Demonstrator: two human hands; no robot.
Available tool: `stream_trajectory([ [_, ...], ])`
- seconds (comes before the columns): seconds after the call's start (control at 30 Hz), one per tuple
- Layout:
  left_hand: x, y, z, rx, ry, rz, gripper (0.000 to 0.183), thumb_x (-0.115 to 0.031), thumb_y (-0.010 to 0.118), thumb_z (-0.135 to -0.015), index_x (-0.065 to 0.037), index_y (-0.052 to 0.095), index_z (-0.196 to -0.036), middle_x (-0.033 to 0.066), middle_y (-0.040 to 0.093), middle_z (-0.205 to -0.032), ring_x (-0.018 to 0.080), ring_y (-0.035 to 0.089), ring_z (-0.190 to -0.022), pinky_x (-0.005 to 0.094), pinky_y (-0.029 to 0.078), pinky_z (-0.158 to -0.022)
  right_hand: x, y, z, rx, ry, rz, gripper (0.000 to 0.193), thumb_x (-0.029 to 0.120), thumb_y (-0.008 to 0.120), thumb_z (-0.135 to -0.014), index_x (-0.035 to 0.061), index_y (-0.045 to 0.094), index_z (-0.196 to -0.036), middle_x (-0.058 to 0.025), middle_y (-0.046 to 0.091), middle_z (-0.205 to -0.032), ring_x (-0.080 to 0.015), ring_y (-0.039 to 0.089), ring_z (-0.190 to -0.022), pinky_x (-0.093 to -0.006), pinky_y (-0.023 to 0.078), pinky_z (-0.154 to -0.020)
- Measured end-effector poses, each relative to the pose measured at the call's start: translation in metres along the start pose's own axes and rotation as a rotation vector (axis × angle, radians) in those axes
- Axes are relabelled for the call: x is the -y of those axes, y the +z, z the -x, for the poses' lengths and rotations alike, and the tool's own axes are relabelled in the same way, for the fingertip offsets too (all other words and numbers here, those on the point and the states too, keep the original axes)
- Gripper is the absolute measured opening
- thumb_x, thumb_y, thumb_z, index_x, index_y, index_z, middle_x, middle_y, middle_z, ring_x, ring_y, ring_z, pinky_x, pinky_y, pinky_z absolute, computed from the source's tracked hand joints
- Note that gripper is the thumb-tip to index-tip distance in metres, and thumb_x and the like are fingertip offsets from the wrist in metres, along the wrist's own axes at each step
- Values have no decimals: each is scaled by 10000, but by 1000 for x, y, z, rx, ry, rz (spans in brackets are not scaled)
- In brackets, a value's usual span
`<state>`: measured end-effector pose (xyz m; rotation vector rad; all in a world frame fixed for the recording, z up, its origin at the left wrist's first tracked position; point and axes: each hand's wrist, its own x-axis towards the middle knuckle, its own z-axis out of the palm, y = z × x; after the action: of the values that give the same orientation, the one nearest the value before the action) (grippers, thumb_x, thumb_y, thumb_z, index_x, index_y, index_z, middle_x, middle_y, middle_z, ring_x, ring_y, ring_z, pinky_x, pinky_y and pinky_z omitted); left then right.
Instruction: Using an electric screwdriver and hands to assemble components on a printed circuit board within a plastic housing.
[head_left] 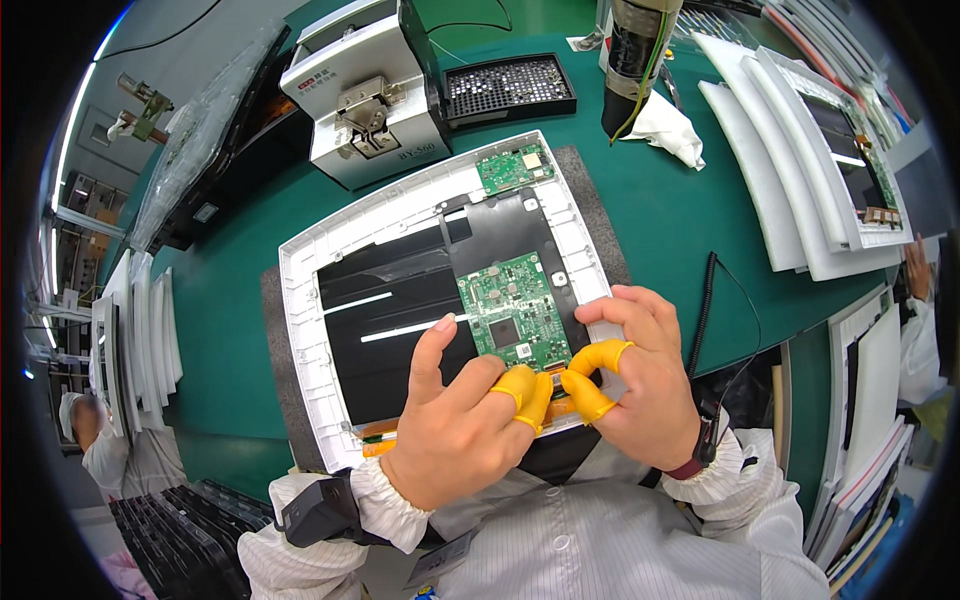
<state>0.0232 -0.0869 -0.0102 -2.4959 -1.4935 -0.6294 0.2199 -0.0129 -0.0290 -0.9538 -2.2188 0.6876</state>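
Note:
A white plastic display frame [298, 300] with a dark screen panel [385, 285] lies on a grey foam pad [275, 335]. On its black backing sits a green circuit board [512, 305]; a smaller green board [515, 170] is in the far right corner. My left hand [455, 430], index finger raised, has yellow-covered fingertips pinched together at the near edge of the main board. From the right, my right hand [640, 385] closes its yellow-covered thumb and finger there too. Between both hands is an orange flat cable [556, 380]; the fingertips partly hide its connector.
Behind the frame stand a silver machine [385, 110] and a black tray of small parts [510, 88]. A dark taped cylinder [632, 70] and white cloth [670, 130] are farther right. White frames [800, 170] are stacked at right. A coiled black cord [704, 310] hangs nearby. People work at both sides.

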Motion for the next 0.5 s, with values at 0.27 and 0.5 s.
stream_trajectory([
  [0.27,0,1,-1,-9,6,-5,75,-148,719,-632,-122,654,-606,8,580,-698,187,637,-844,628,299,-1122,0,0,0,-2,18,-1,166,50,807,-674,38,685,-784,-71,616,-1221,-350,473,-1239,-454,370,-1046],
  [0.5,1,-2,0,0,4,-8,87,-150,731,-651,-117,654,-627,21,660,-800,187,642,-853,619,296,-1123,0,-1,2,-7,5,-26,170,41,804,-672,25,686,-793,-90,611,-1231,-365,477,-1230,-450,384,-1033],
])
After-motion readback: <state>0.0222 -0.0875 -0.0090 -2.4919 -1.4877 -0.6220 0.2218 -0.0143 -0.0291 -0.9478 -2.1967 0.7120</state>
